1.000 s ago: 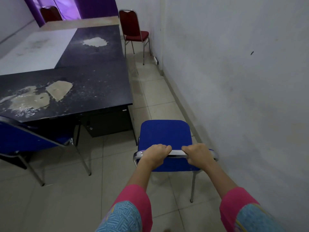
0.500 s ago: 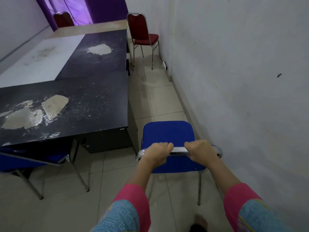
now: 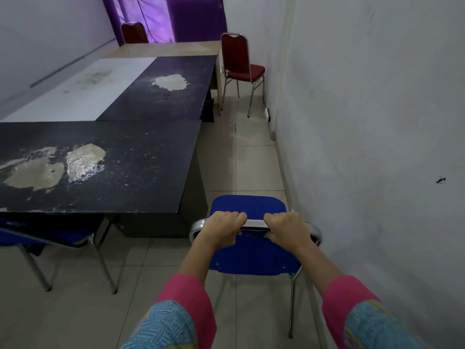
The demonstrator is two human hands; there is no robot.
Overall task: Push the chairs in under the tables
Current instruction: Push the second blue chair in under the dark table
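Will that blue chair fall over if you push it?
Probably not: the blue chair has splayed metal legs, and both hands hold its back rail. It likely slides easily on the smooth tiled floor and seems light.

There is only one view, from a wide-angle camera worn on the person's head, looking forward and steeply down along a narrow aisle. Both forearms reach out from the bottom edge, so the left hand and right hand sit close beneath the lens. The black tabletop fills the left side, the white wall crowds the right, and the purple curtain marks the far end. Straight lines bow near the edges.
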